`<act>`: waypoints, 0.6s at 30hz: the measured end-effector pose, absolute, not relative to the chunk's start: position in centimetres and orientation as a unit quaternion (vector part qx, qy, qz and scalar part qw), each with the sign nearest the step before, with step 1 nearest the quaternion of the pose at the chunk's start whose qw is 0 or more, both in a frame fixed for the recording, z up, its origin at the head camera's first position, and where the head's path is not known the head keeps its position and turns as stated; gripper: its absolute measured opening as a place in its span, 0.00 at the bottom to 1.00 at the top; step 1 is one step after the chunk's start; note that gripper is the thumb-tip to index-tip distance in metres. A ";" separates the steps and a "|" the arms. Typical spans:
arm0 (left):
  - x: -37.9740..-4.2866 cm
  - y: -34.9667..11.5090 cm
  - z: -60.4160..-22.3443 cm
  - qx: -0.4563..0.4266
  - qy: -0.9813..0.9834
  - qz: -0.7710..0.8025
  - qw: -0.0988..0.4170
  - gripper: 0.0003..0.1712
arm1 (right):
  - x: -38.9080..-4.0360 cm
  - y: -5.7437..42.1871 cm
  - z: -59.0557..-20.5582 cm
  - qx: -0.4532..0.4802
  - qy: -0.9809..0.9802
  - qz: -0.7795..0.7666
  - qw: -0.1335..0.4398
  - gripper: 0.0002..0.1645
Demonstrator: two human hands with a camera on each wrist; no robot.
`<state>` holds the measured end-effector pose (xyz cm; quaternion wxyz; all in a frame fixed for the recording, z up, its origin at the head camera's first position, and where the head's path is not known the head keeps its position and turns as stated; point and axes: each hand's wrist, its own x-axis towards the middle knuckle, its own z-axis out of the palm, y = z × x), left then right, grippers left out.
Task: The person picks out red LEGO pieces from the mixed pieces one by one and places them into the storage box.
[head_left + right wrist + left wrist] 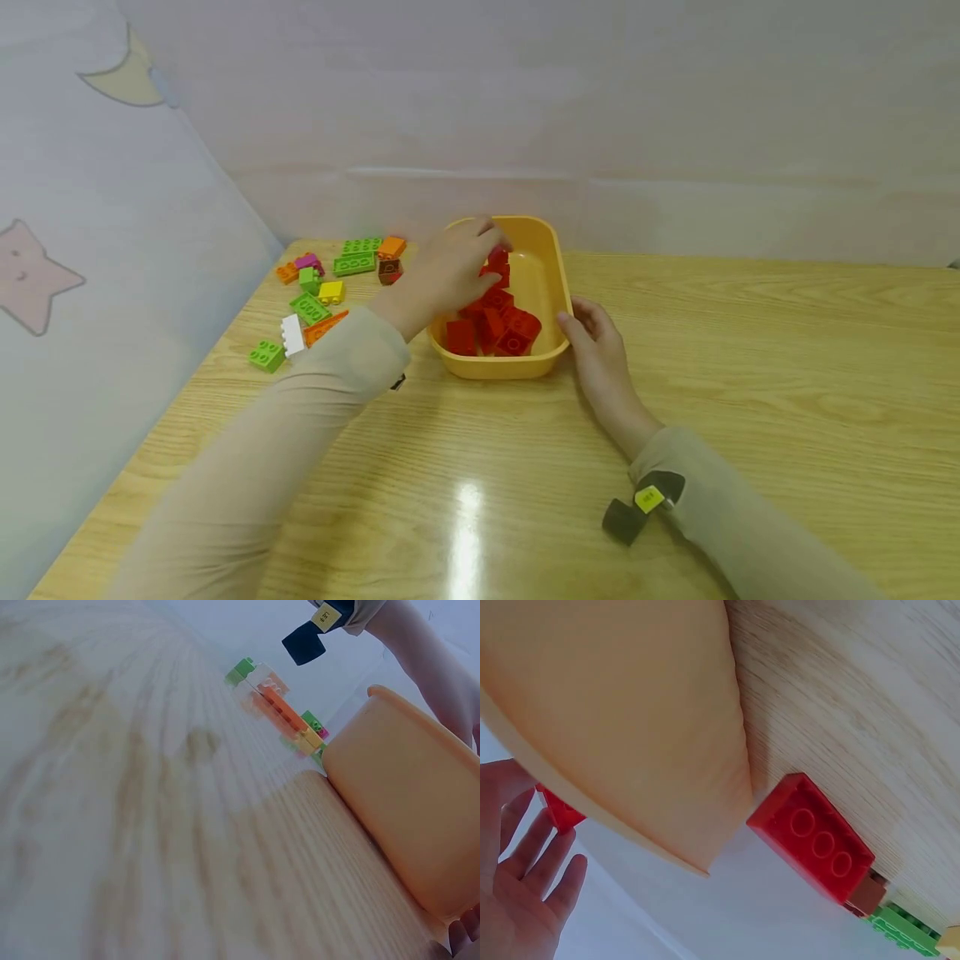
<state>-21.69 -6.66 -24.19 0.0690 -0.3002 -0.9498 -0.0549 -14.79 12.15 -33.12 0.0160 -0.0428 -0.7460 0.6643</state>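
Observation:
A yellow plastic bin [555,275] stands on the table, several red toy bricks [517,329] heaped in its left and near part. Over its left side reaches my left hand [453,262], its fingers around a red brick [561,810] seen just above the rim in the left wrist view. My right hand [600,350] holds the bin's right side, thumb at the rim and fingers along the outer wall. In the right wrist view, only fingertips [466,930] show at the bin's lower end. Another red brick [814,840] lies outside, close to the bin's left wall.
Left of the bin lie several loose bricks: a brown brick [389,270], green bricks [354,265], a yellow brick [332,292], a white brick [292,335] and an orange piece [324,327]. A pale wall covering [675,208] rises behind the wooden table [750,375].

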 end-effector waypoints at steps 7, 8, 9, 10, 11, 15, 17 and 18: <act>-21.6 -5.8 -24.7 -0.331 -0.942 -0.036 0.041 0.22 | -14.8 12.1 -33.1 -0.041 -0.748 0.662 0.013 0.29; -21.6 -5.6 -24.9 -0.339 -0.940 -0.032 0.039 0.22 | -14.9 12.1 -33.1 -0.040 -0.748 0.662 0.013 0.29; -21.6 -5.5 -25.0 -0.346 -0.937 -0.027 0.037 0.22 | -14.9 12.1 -33.1 -0.038 -0.748 0.663 0.012 0.29; -21.6 -5.3 -25.2 -0.354 -0.934 -0.023 0.037 0.22 | -14.9 12.0 -33.1 -0.037 -0.748 0.663 0.012 0.29; -21.6 -5.2 -25.3 -0.361 -0.932 -0.022 0.034 0.23 | -14.8 12.0 -33.1 -0.036 -0.748 0.662 0.012 0.29; -21.6 -4.6 -25.8 -0.380 -0.924 -0.026 0.023 0.23 | -14.8 12.0 -33.2 -0.035 -0.747 0.663 0.012 0.29; -21.6 -4.3 -25.9 -0.381 -0.924 -0.026 0.020 0.23 | -14.8 12.0 -33.2 -0.035 -0.747 0.664 0.012 0.29; -21.6 -4.2 -26.0 -0.379 -0.925 -0.024 0.019 0.23 | -14.9 12.0 -33.2 -0.035 -0.746 0.665 0.013 0.28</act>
